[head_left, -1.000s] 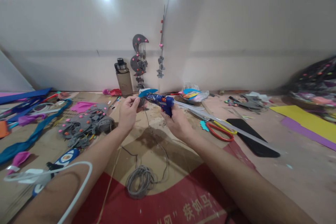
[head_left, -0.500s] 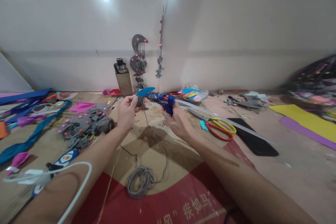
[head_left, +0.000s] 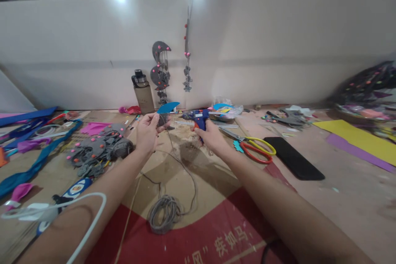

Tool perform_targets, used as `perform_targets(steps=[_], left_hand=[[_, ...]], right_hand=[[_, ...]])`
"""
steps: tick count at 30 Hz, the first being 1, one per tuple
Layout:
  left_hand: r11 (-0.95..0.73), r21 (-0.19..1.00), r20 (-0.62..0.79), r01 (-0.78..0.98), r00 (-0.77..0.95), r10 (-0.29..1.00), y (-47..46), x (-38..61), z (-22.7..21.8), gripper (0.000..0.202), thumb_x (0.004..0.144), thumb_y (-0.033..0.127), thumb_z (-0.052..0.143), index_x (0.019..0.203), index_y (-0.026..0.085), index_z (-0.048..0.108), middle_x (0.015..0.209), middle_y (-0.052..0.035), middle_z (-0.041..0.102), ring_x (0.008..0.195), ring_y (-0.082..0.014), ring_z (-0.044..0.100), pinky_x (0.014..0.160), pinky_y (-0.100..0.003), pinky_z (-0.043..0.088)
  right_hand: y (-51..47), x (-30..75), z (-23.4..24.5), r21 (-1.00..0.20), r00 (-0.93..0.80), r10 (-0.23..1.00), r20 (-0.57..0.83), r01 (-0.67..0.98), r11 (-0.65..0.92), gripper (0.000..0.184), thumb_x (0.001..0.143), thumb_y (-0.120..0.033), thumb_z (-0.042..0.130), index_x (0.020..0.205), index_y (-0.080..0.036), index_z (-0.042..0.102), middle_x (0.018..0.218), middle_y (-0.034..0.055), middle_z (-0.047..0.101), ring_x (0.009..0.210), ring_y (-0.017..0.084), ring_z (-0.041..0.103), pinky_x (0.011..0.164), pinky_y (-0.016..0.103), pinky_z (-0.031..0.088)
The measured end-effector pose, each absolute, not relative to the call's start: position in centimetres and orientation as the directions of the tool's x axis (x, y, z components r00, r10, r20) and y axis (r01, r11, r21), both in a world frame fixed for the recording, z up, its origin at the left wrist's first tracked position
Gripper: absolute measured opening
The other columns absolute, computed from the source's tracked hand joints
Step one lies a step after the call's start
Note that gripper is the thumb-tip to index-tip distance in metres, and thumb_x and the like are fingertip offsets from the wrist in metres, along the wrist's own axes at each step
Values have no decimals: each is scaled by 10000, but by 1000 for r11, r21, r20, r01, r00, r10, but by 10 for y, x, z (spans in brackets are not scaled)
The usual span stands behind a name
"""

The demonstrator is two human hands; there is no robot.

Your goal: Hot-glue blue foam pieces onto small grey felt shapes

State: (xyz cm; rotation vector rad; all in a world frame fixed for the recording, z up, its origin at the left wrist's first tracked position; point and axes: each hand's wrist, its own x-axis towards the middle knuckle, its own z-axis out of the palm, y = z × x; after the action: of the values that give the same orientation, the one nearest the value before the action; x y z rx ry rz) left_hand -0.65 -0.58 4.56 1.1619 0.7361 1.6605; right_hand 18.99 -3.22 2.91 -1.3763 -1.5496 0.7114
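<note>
My left hand pinches a blue leaf-shaped piece together with a dark grey piece beneath it. A grey cord hangs from there and runs down to a loose coil on the cardboard. To the right, my right hand grips a blue glue gun with an orange trigger. The gun and the blue piece are apart. Scissors with yellow and red handles lie beyond my right wrist.
On the right are a black phone and yellow sheet. Grey pieces with pink dots and a ball of grey yarn lie left. A bottle stands by the wall. A white cable crosses my left forearm.
The glue gun has pulled away from the blue piece and turned, its clear glue stick no longer trailing toward the phone. My left hand stays nearly in place.
</note>
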Motion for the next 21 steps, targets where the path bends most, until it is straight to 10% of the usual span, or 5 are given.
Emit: perform_targets(steps=[5,11,15,18,21], left_hand=[[-413,871,405,-264,-89,910,-10,-1,45,236,737,368,621,824,164,541,787,-30,650,772,-165,649,709,-351,550],[-527,843,524,-113,-55,850,-21,4,47,204,770,350,589,856,166,574,783,-23,626,729,-146,634,691,-308,538],[-612,785,618,97,-50,785,-25,3,48,194,787,342,566,869,170,602,799,-27,620,716,-139,619,705,-288,523],[-624,751,649,218,-64,758,-25,1,50,192,789,340,562,878,176,606,789,-24,617,711,-132,606,711,-271,513],[-584,803,594,115,-85,800,-24,0,51,205,781,355,568,884,179,587,785,-22,612,729,-135,605,702,-273,520]], right_hand=[[-21,201,17,-803,42,985,-167,574,-161,163,799,-308,486,858,-158,510,639,47,590,478,167,565,485,283,433],[-34,199,25,-534,126,908,400,837,118,170,745,-280,562,829,-135,534,975,166,563,964,261,529,846,381,402],[-44,160,41,-829,52,885,462,381,411,242,734,-317,571,901,-193,447,986,75,562,931,184,531,858,373,420],[-46,130,47,-937,-46,943,328,-144,319,360,677,-293,625,927,-228,376,929,22,581,845,134,567,796,330,464],[-47,119,49,-939,-75,971,226,-280,197,340,695,-342,604,916,-239,366,764,-37,552,606,93,521,593,273,476]])
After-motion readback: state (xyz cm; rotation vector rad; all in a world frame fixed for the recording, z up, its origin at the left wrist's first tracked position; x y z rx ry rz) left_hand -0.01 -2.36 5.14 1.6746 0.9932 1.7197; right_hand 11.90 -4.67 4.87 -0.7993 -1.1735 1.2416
